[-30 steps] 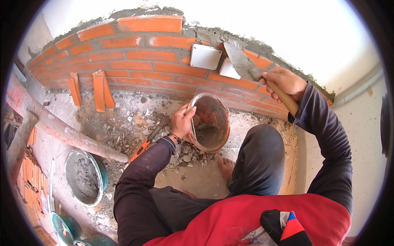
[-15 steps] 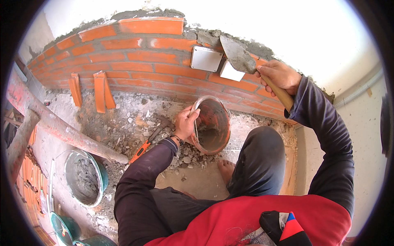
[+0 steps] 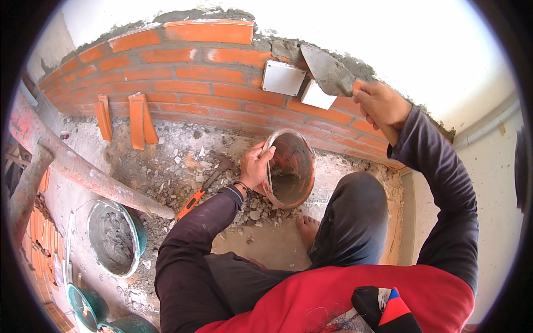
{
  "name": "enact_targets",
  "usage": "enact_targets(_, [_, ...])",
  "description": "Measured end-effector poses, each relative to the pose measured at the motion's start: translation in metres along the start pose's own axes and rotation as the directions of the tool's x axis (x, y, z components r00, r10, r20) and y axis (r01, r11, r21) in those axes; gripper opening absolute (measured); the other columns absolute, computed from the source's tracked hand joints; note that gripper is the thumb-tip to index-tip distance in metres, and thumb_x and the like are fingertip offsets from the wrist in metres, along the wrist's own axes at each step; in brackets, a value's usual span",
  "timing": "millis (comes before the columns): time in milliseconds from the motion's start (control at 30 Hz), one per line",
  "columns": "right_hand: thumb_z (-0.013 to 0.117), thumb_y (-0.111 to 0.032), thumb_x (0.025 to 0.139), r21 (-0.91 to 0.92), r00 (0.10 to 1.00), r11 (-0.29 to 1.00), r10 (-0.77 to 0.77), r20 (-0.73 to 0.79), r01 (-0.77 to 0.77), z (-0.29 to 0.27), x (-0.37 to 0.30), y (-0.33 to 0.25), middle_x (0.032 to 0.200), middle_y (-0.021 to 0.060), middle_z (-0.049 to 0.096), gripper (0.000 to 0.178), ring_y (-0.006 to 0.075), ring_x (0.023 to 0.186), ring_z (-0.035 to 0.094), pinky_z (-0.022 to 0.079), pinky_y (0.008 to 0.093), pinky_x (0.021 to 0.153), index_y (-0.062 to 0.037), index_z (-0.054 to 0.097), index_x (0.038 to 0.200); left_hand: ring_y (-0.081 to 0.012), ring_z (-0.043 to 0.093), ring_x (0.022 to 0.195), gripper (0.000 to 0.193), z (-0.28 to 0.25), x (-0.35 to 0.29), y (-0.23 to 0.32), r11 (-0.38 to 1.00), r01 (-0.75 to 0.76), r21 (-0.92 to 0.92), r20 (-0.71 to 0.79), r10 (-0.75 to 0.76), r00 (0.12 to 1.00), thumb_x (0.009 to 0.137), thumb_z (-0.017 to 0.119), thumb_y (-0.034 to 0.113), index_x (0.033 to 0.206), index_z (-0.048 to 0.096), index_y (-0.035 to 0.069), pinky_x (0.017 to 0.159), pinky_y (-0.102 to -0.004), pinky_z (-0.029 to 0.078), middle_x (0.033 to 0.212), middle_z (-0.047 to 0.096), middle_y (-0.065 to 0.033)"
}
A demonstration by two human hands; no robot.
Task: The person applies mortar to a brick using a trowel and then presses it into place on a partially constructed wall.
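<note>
My right hand [image 3: 384,104] is closed round the wooden handle of a trowel [image 3: 327,72]. The trowel's grey, mortar-smeared blade lies along the top of the orange brick facing [image 3: 227,92], at the strip of grey mortar [image 3: 360,69] below the white wall. My left hand [image 3: 255,166] grips the near-left rim of a mortar-stained orange bucket [image 3: 306,171], thumb over the edge. The bucket tilts toward me, with grey mortar in its bottom. Just under the trowel are a white cover plate [image 3: 283,78] and a white box [image 3: 317,95] on the bricks.
Rubble and a hammer [image 3: 199,194] with an orange-and-black handle lie left of the bucket. Loose bricks [image 3: 139,122] lean against the wall. A green bucket of mortar [image 3: 135,238] stands lower left, near a paint-spattered pole [image 3: 105,169]. My bent knee [image 3: 355,205] is right of the orange bucket.
My right hand has turned a little and the trowel's handle now points more toward me, its blade slightly further right along the mortar. My left hand still holds the bucket's rim.
</note>
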State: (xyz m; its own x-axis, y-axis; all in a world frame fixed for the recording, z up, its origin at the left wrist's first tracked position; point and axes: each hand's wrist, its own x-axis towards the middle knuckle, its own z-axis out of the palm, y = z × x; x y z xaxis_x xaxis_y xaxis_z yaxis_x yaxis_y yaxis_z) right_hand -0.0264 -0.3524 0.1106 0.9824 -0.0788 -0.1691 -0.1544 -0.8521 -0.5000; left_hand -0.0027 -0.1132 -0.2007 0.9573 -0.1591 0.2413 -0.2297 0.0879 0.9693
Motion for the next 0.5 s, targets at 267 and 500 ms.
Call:
enact_targets(267, [0.047,-0.023,0.1,-0.196,0.971,0.951,-0.229,0.07,0.238,0.005,0.017,-0.017,0.059,0.0092,0.055,0.033,0.0197,0.047,0.057,0.051,0.0354,0.044,0.0049,0.06,0.087,-0.0209,0.064,0.086,0.036,0.0,0.002,-0.001,0.999,-0.031,0.022,-0.001,0.031,1.0,0.091,0.065,0.024,0.077,0.064,-0.009,0.075,-0.0328,0.048,0.115,0.069,-0.0162])
enact_targets(500, [0.044,-0.024,0.1,-0.123,0.975,0.967,-0.222,0.034,0.224,0.003,0.027,-0.018,0.06,0.008,0.054,0.037,0.0193,0.047,0.057,0.047,0.0346,0.046,0.0064,0.062,0.089,-0.0197,0.064,0.086,0.036,0.0,0.002,0.002,1.0,0.0,0.008,-0.011,0.0,1.0,0.091,0.065,0.026,0.085,0.067,-0.009,0.075,-0.0316,0.048,0.114,0.069,-0.015])
